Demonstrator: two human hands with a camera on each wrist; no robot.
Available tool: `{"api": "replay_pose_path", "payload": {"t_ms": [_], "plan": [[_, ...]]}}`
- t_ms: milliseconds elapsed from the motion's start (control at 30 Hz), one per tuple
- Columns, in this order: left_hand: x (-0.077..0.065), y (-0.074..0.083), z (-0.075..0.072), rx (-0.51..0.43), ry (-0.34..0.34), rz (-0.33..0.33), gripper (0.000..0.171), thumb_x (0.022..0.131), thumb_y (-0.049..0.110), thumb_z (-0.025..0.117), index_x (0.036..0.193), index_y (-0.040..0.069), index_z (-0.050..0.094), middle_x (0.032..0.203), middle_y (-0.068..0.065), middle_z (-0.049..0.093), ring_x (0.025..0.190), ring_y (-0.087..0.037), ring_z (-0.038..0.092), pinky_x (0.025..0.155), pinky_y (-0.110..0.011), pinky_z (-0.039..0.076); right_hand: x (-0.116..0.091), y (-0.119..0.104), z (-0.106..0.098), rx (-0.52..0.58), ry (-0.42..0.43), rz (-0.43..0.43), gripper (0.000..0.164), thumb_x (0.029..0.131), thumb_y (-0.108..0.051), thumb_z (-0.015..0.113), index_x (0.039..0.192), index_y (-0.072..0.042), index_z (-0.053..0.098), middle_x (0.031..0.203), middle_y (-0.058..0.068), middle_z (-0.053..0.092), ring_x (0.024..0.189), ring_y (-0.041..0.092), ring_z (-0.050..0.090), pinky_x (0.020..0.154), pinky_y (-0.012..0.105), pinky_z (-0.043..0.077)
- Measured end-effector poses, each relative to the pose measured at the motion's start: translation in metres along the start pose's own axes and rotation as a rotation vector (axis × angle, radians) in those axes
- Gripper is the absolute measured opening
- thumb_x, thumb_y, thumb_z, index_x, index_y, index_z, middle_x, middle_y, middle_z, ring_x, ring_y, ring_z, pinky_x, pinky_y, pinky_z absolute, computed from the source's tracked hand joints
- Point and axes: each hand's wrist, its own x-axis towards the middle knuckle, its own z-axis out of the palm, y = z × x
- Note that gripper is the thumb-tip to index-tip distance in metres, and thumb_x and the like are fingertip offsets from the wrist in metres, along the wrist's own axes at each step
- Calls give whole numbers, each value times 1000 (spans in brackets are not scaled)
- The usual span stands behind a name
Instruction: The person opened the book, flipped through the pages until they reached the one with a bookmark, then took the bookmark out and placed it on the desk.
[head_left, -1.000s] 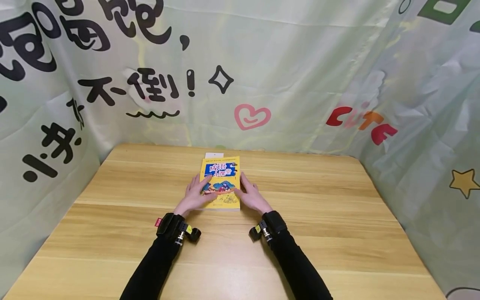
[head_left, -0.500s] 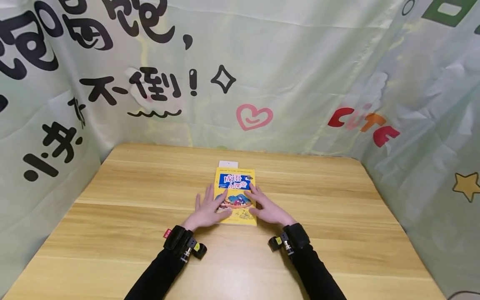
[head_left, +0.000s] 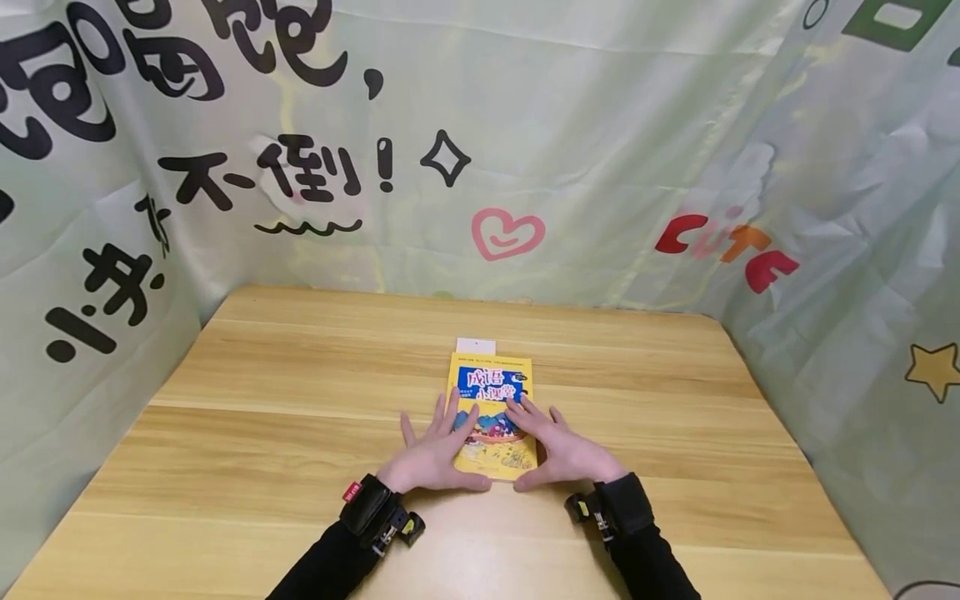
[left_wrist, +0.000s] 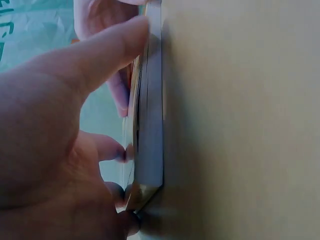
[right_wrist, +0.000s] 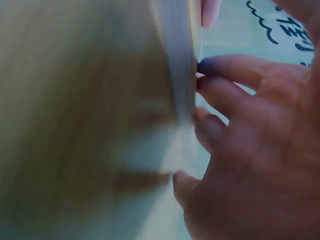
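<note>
A yellow book (head_left: 489,457) with a blue title panel lies face up near the middle of the table. My left hand (head_left: 429,457) rests its spread, fairly straight fingers on the left part of the cover, its thumb along the near edge. From the other side, my right hand (head_left: 567,450) lays its fingertips on the cover's right part, thumb at the near right corner. The left wrist view shows the page edges (left_wrist: 151,125) beneath the left thumb. In the right wrist view, fingertips touch the cover beside the pale page block (right_wrist: 181,70).
A white tag (head_left: 476,346) sticks out past the book's far edge. The wooden table (head_left: 300,358) spreads out around it. A printed cloth (head_left: 585,125) hangs behind the table and along both sides.
The book has slid to the right and closer to me, with both hands travelling along. The thumbs have shifted from the cover to its near edge.
</note>
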Motion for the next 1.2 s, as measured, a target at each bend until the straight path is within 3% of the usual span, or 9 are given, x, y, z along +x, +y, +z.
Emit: {"api": "replay_pose_path", "payload": {"t_ms": [300,767,967,1200], "plan": [[-2,4,3,-36,13,16,103,73,63,67,154,16,24,158,-21,-10,142,-35,-10,92,-80,-15,-4,-13,-7,-183,-32,46,103,64,-37,85,148,-3,35,156,14,25,142,31,16,112,63,7],[-1,5,0,-63,27,29,101,72,63,69,151,14,31,158,-22,-3,142,-36,-5,92,-81,-14,-10,-12,-14,-68,-61,24,92,69,-43,81,144,-5,43,154,16,28,142,33,15,111,65,2],[0,4,0,-61,9,23,100,72,66,67,151,16,32,158,-21,-4,143,-35,-6,92,-81,-14,-12,-10,-19,-19,-81,-44,68,74,-39,78,131,-7,60,150,19,36,140,38,19,110,68,3],[-1,4,-2,-83,14,20,95,71,65,68,148,17,39,158,-21,-2,143,-34,-3,91,-81,-14,-10,-11,-23,91,-82,-89,27,82,-25,73,104,-9,76,131,11,59,131,32,40,111,65,9]]}}
